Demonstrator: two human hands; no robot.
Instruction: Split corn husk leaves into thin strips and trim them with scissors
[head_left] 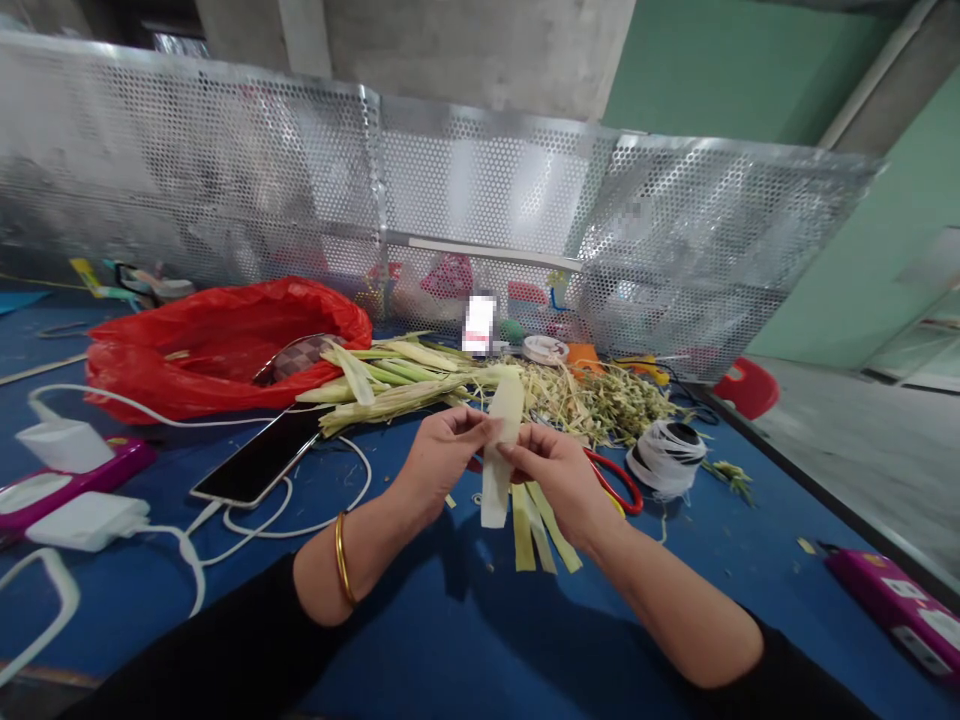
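Note:
My left hand and my right hand both pinch a pale, wide leaf strip, held upright above the blue table. Their fingertips meet at the strip's middle. Below my right hand hang or lie a few narrower yellow-green strips. A gold bangle circles my left wrist. Behind the hands lies a bundle of green and pale leaves.
A red plastic bag lies at the left, with a phone on a white cable, a white charger and a pink case. Leaf scraps, a roll of white string and red-handled scissors sit right. A perforated metal screen backs the table.

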